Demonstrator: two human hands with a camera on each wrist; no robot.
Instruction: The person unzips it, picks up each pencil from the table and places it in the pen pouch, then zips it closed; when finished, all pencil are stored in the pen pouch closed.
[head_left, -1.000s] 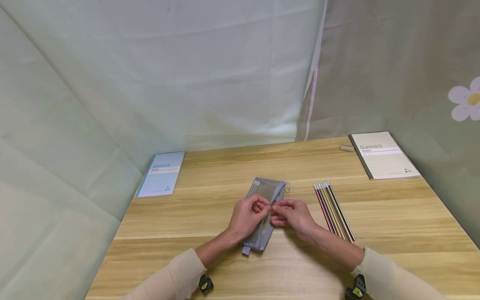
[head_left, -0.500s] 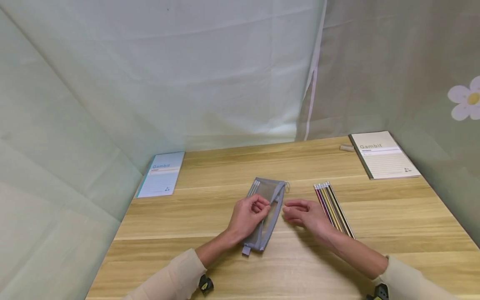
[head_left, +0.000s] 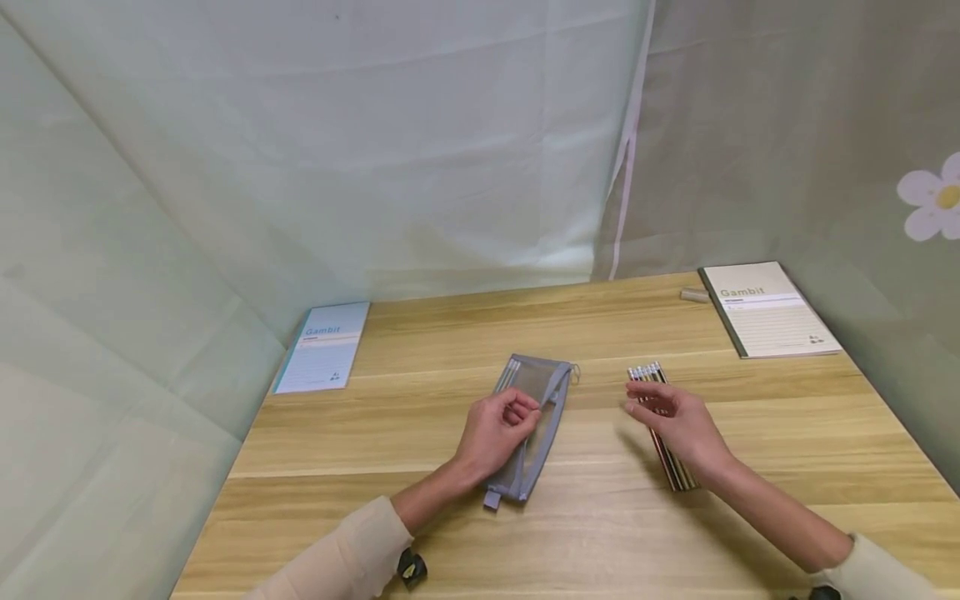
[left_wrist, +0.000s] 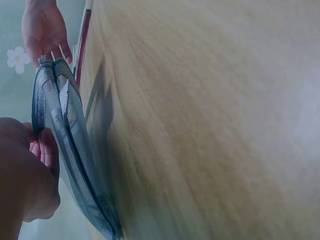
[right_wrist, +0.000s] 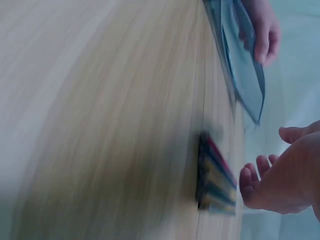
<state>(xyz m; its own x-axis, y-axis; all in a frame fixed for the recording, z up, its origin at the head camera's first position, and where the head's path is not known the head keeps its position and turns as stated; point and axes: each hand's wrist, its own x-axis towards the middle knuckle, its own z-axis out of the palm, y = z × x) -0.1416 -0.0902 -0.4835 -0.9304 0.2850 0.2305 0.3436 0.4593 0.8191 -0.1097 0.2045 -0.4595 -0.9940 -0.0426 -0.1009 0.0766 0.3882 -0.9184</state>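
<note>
My left hand (head_left: pixel 489 432) pinches the upper edge of a grey mesh pencil case (head_left: pixel 538 379) lying on the table. The case's mouth gapes along its right side, also visible in the left wrist view, where the case (left_wrist: pixel 75 135) bulges. Through the mesh, several pencils (head_left: pixel 510 373) show at its left side. To the right, my right hand (head_left: pixel 688 427) hovers over a row of several striped pencils (head_left: pixel 669 467), its fingers loosely bent and holding nothing. The right wrist view has these pencils (right_wrist: pixel 216 180) blurred, just beside the right hand (right_wrist: pixel 285 177).
A blue notebook (head_left: pixel 322 350) lies at the table's back left, and a cream one (head_left: pixel 772 312) at the back right. A small grey-brown block (head_left: pixel 694 295) sits beside the cream notebook. Pale fabric walls (head_left: pixel 480 167) stand behind the table.
My right hand has let go of the pencil case's edge and moved right, over the loose pencils. The left hand keeps its pinch on the case and has not moved.
</note>
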